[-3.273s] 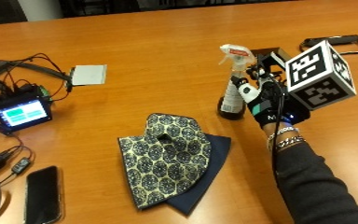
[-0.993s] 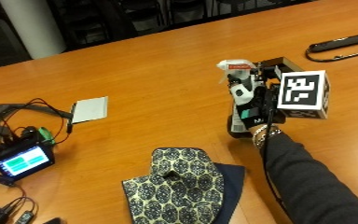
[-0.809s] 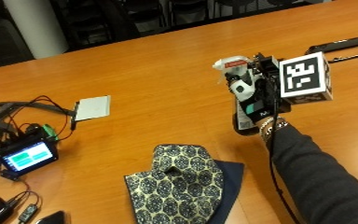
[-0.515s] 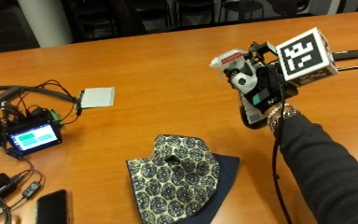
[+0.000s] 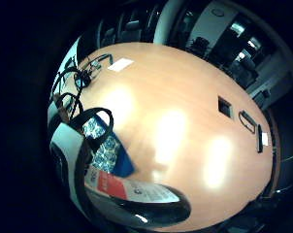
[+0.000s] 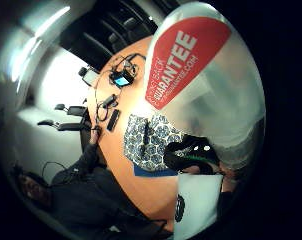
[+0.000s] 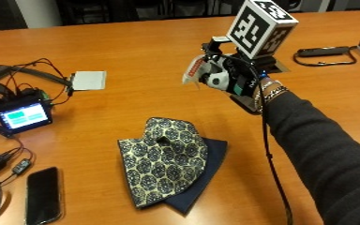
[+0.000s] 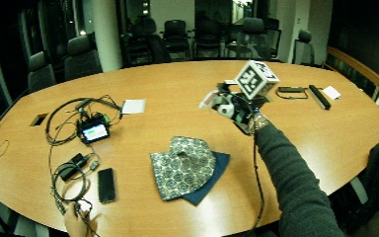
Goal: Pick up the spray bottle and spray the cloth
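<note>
My gloved right hand (image 7: 245, 84) grips the spray bottle (image 7: 200, 74) and holds it in the air above the wooden table (image 7: 136, 42). The bottle is tipped, with its white and red spray head pointing left, out over the table. The fingers hide most of its body. The patterned cloth (image 7: 164, 157) lies folded on a dark blue cloth below and left of the hand, apart from the bottle. In the thumb side palm view the bottle's red label (image 6: 183, 55) is close up, with the cloth (image 6: 151, 140) on the table beyond. The wide view shows the hand (image 8: 242, 108) above the cloth (image 8: 184, 168).
A small lit screen with tangled cables (image 7: 21, 115) sits at the left. A black phone (image 7: 42, 194) lies near the front edge. A grey card (image 7: 89, 79) is behind the cloth. A black strap (image 7: 323, 50) lies at the far right.
The hand has lifted the bottle from its upright stand on the table and tipped its spray head to the left. The outside camera has also shifted. The cloth has not moved.
</note>
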A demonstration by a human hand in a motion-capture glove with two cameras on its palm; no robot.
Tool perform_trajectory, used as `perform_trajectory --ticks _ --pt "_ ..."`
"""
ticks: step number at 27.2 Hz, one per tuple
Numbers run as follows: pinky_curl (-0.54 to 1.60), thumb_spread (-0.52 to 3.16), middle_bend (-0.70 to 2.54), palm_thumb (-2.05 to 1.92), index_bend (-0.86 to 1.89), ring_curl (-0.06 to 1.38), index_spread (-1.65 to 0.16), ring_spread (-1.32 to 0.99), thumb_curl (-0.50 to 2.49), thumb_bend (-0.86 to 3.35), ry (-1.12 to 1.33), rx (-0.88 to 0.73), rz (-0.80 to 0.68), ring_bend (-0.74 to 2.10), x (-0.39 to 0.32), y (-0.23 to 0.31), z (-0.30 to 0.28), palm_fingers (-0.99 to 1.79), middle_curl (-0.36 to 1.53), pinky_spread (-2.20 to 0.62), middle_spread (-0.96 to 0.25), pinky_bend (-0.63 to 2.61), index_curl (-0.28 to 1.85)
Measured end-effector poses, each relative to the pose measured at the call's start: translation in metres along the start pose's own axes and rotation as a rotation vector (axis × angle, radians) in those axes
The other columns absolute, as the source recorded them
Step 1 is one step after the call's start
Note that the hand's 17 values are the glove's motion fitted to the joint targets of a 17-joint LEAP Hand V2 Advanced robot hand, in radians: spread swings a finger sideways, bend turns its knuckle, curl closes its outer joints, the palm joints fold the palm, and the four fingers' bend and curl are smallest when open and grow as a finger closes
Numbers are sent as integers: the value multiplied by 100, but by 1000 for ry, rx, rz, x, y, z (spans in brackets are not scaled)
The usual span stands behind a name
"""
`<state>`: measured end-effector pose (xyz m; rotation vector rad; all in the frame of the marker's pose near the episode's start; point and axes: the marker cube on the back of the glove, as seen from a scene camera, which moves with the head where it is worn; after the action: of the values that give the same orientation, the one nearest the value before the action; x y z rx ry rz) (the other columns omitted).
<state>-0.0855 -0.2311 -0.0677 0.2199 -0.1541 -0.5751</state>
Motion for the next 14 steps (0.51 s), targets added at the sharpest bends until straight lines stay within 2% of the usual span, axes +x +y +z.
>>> perform_trajectory --ticks 14 --pt "41 63 46 88 17 45 -29 -21 70 -3 136 -231 -97 72 -39 14 17 135 53 -33 -25 58 48"
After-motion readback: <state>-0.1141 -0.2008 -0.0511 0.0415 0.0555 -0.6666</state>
